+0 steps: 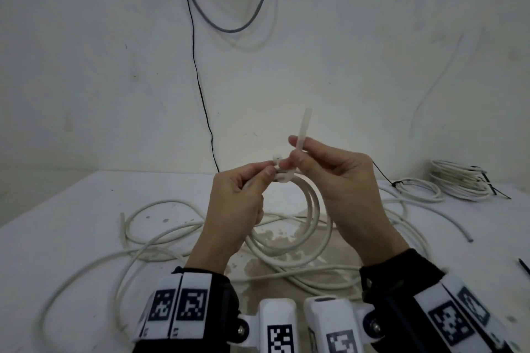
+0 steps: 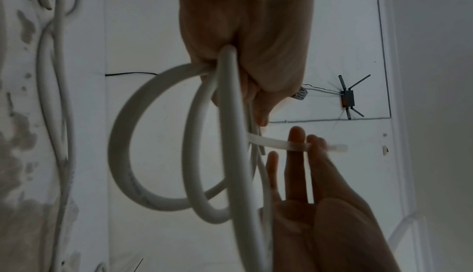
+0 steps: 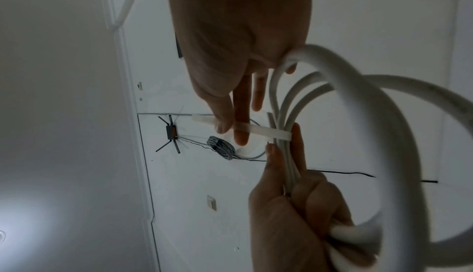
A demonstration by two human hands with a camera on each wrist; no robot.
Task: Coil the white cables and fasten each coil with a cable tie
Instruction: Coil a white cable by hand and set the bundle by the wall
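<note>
A small coil of white cable point(image 1: 314, 209) hangs above the table. My left hand point(image 1: 269, 169) grips its bunched strands at the top; the left wrist view shows the left hand point(image 2: 261, 118) closed round the coil point(image 2: 122, 134). A translucent white cable tie point(image 1: 302, 129) is looped round the bundle, its tail pointing up. My right hand point(image 1: 298, 152) pinches that tail between thumb and fingers. In the right wrist view the right hand point(image 3: 230, 130) holds the tie point(image 3: 261, 130) beside the coil point(image 3: 371, 114), with the left hand point(image 3: 281, 147) below.
Loose white cables point(image 1: 160, 235) sprawl over the stained white table point(image 1: 71, 209). Two coils bound with black ties point(image 1: 459, 183) lie at the back right. A black cable tie point(image 1: 524, 266) lies at the right edge. A black wire point(image 1: 198, 74) runs down the wall.
</note>
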